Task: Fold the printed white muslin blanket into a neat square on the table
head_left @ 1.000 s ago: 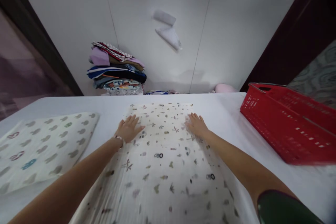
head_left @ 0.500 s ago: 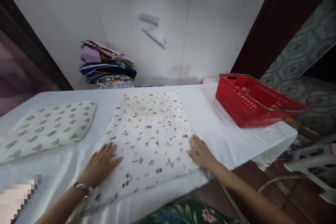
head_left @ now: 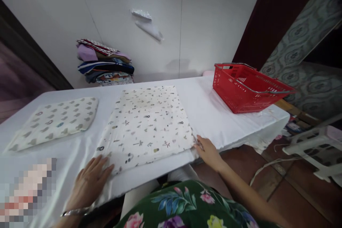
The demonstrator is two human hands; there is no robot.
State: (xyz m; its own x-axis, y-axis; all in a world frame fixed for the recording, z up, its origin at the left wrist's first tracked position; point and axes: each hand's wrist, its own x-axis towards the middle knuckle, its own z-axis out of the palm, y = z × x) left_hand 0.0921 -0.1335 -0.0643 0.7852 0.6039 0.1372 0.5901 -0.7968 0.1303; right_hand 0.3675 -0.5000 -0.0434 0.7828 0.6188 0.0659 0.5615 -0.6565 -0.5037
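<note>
Stretching lengthwise away across the table [head_left: 203, 107], the palm-tree-print cloth [head_left: 149, 128] met the flat-spread left hand [head_left: 89, 182] at its near-left corner and the right hand [head_left: 210, 152], grip unclear, at its near-right.

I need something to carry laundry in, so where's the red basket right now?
In the head view, the red basket stands near the right end of the white-covered table, beyond the right hand and right of the cloth.

Room between middle cloth [head_left: 149, 123], red basket [head_left: 235, 99], clothes stack [head_left: 107, 64] at back
</note>
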